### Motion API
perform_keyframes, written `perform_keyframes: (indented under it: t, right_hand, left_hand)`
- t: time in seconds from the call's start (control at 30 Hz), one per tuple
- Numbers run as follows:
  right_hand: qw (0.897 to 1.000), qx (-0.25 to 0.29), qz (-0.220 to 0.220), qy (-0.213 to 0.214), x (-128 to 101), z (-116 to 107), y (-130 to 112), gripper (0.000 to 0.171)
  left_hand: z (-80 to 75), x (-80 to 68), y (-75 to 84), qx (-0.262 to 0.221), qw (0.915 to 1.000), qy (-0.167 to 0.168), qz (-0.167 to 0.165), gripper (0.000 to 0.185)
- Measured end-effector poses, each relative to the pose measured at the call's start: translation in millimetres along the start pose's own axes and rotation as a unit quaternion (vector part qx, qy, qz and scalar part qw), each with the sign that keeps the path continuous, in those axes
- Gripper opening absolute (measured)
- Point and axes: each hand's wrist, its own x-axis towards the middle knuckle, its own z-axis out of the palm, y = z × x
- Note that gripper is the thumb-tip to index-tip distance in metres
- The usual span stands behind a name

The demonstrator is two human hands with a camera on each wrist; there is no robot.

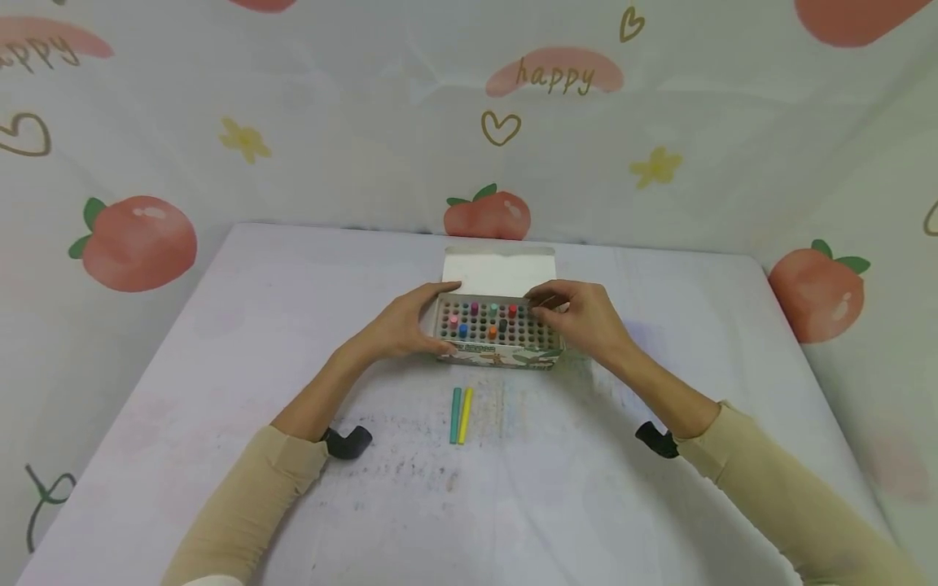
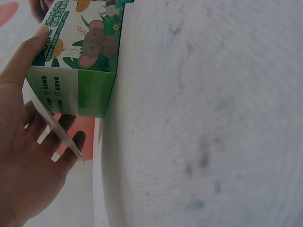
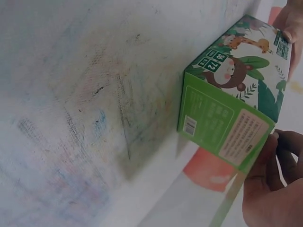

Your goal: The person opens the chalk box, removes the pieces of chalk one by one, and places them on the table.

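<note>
Because the box [image 1: 485,356] in the middle of the head view looks light enough to slide, my left hand [image 1: 399,327] grips its left end, thumb on the front and fingers round behind, by the lid [image 1: 498,273]; that hold seems meant to steady it; my right hand [image 1: 592,319] is at the box's upper right corner, thumb and fingertips drawn close together, though I cannot tell whether they pinch anything. Since the lid stands open at the back, the rows of holes [image 1: 522,332] face upward; 7 coloured sticks [image 1: 513,311] poke up from them, purple, mint and red towards the back, pink at the left, blue, orange and a dark 1 nearer the front; what the other holes contain is too small to tell. Lower in the frame, 1 teal stick [image 1: 455,415] and 1 yellow stick [image 1: 465,415] lie side by side on the table [image 1: 586,488], conveniently near, I judge.
</note>
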Motion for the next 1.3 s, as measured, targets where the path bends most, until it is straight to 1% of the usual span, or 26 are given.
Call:
perform_keyframes:
  t: [0.17, 0.43, 0.6, 0.7, 0.8, 0.9, 1.1, 1.17, 1.3]
  right_hand:
    - [1.000, -0.018, 0.014, 0.002, 3, 0, 7, 0.015]
    - [0.998, -0.052, 0.015, -0.033, 7, -7, 7, 0.023]
    - [0.995, -0.076, 0.023, -0.054, 8, -8, 8, 0.025]
    - [0.993, -0.102, 0.011, -0.059, 9, -6, 7, 0.026]
    - [0.990, -0.132, -0.011, -0.056, 11, -4, 6, 0.026]
    - [0.988, -0.146, -0.026, -0.049, 11, -2, 5, 0.026]
    - [0.990, -0.135, -0.036, -0.031, 9, 1, 7, 0.020]
    - [0.993, -0.114, -0.031, -0.022, 8, 2, 9, 0.018]
    - [0.999, -0.047, -0.011, -0.001, 5, 4, 13, 0.017]
  left_hand:
    - [0.8, 0.1, 0.1, -0.002, 1.0000, -0.003, 0.001, 0.105]
    - [-1.5, 1.2, 0.2, 0.003, 1.0000, 0.001, -0.007, 0.105]
    - [-1.1, 1.9, 0.2, 0.006, 0.9999, -0.001, -0.010, 0.105]
    - [-1.0, 2.3, 0.7, 0.005, 0.9999, 0.000, -0.010, 0.105]
    - [-1.1, 2.2, 1.5, 0.003, 0.9999, 0.000, -0.012, 0.105]
    - [-1.0, 2.6, 2.2, 0.004, 0.9999, 0.000, -0.014, 0.105]
    - [-0.2, 2.4, 1.6, 0.004, 0.9999, 0.003, -0.012, 0.105]
    - [-0.1, 2.3, 1.3, 0.003, 0.9999, 0.002, -0.011, 0.105]
    - [-0.8, 1.7, 1.1, 0.002, 0.9999, 0.001, -0.013, 0.105]
